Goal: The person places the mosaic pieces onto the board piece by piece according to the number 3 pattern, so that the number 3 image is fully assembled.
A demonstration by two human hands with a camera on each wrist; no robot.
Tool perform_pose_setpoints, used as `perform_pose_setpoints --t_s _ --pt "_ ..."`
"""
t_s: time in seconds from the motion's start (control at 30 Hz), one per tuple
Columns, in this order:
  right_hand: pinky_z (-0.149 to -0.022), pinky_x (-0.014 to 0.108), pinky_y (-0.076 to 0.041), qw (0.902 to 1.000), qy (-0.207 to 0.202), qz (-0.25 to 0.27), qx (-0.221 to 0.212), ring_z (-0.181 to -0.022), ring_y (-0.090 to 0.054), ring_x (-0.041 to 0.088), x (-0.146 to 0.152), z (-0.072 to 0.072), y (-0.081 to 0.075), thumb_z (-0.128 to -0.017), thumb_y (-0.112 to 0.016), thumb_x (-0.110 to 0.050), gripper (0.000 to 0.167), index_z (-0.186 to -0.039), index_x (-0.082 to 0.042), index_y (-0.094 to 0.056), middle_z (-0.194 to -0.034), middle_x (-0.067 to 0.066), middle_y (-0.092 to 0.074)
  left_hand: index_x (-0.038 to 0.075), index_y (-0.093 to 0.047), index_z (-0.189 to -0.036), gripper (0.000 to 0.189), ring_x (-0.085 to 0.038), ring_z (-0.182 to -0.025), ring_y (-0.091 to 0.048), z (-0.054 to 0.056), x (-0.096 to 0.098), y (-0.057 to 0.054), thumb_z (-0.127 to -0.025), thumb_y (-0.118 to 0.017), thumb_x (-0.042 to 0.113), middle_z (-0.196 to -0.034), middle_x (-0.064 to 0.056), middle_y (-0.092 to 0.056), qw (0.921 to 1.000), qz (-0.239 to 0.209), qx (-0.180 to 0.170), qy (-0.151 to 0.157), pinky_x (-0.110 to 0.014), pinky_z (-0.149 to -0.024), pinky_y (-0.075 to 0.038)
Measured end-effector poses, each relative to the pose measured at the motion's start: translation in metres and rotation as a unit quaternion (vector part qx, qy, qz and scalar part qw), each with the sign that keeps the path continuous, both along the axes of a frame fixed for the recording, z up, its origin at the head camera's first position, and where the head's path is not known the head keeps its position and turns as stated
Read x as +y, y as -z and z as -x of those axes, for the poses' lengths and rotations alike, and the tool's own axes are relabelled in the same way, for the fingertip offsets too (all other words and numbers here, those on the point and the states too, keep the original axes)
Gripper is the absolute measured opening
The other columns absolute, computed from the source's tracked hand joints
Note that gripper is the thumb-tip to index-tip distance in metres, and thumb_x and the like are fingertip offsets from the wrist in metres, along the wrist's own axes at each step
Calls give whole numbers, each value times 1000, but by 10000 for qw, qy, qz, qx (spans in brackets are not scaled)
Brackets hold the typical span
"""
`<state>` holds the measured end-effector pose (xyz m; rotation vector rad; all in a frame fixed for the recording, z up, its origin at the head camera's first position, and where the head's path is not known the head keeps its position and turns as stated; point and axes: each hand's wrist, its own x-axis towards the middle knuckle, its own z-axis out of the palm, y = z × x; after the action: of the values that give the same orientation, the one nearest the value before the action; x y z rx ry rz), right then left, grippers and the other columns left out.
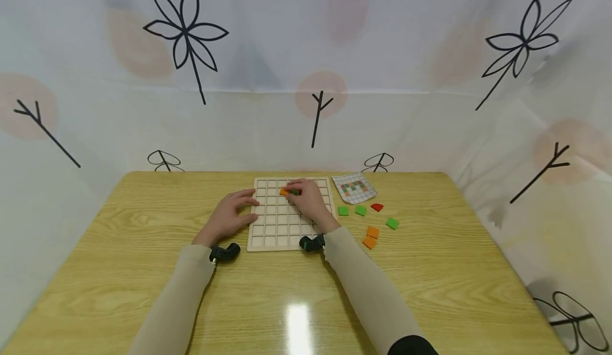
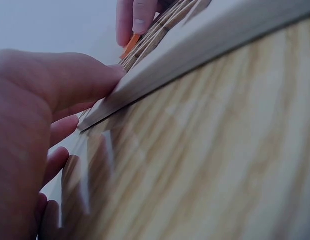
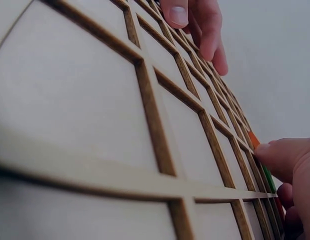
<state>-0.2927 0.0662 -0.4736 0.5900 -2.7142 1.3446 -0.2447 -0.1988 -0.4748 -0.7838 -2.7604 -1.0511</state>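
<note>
A pale wooden grid board (image 1: 270, 231) lies flat on the table. My left hand (image 1: 228, 212) rests at its left edge, fingers loosely spread, and in the left wrist view the thumb (image 2: 90, 80) touches the board's side. Over the upper part of the grid, my right hand (image 1: 309, 201) pinches a small orange tile (image 1: 283, 191) with thumb and finger. The same orange tile (image 2: 129, 46) shows under those fingertips in the left wrist view. Beside it a green tile (image 1: 294, 192) lies in the grid, partly covered by the hand. A sliver of red (image 3: 280, 207) appears past the green.
Right of the board lies a gridded pattern card (image 1: 355, 187) with coloured squares. Below it are scattered several green tiles (image 1: 360, 210), a red rounded piece (image 1: 376, 206) and two orange tiles (image 1: 373, 232). A patterned cloth (image 1: 268, 126) hangs behind the wooden table (image 1: 158, 211).
</note>
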Motion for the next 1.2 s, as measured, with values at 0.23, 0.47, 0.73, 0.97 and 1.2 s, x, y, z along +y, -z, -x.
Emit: perform_pose_setpoints --t_s 0.23,0.47,0.73,0.97,1.2 --pt "-86 38 -50 9998 48 179 8 -112 -56 24 1 0 0 -96 -68 -13 20 -115 -14 -76 -124 6 -61 10 -70 -120 33 -36 -139 -37 1 0 1 -92 -72 27 -151 -10 -46 10000 68 53 -31 -58 -112 -27" --pt "-79 36 -48 10000 76 57 -22 -104 -56 23 2 -2 -1 -97 -66 -13 19 -114 -12 -76 -124 5 -63 11 -69 -121 32 -35 -140 -35 -1 1 -1 -92 -71 26 -152 -9 -45 9999 49 -86 -55 -57 -113 -26" --pt "-96 40 -49 9999 -59 -126 51 -124 -54 26 1 -2 -2 -96 -68 -13 26 -121 -7 -73 -132 7 -63 13 -70 -121 32 -33 -141 -36 1 1 0 -92 -71 27 -152 -7 -45 9998 58 -137 -93 -56 -113 -27" --pt "-102 39 -47 9995 -22 -256 185 -126 -53 26 -1 0 1 -95 -70 -15 27 -120 -7 -73 -131 6 -64 13 -70 -121 33 -34 -140 -36 2 0 3 -92 -72 28 -153 -7 -44 9999 64 -117 -94 -57 -113 -27" --pt "-107 41 -42 9995 113 -263 152 -127 -53 27 -3 -4 -4 -95 -70 -16 25 -119 -8 -74 -129 6 -65 13 -70 -120 32 -33 -141 -36 1 1 2 -92 -72 27 -153 -7 -44 9998 78 -125 -119 -55 -113 -27"
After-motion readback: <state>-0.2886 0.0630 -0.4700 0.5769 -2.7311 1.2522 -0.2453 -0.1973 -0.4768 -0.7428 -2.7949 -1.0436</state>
